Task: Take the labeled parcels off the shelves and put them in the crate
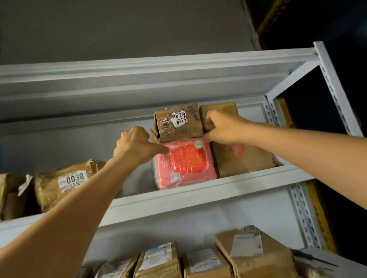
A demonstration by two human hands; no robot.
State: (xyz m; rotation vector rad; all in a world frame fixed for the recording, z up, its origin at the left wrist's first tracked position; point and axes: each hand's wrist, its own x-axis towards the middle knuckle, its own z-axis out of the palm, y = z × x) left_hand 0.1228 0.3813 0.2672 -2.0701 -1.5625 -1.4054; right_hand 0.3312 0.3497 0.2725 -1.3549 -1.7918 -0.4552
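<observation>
1. 0829 box (pixel 178 123) sits atop red parcel (pixel 184 162); crate not in view.
2. left grip (pixel 134 143) and right grip (pixel 222 126) clasp the box's sides, thumbs low, probably to lift it straight off the red parcel.

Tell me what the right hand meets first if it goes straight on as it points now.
Most likely the right side of the 0829 box, stacked on the red parcel. The right hand points leftward and inward, seemingly almost there; depth is unclear.
</observation>
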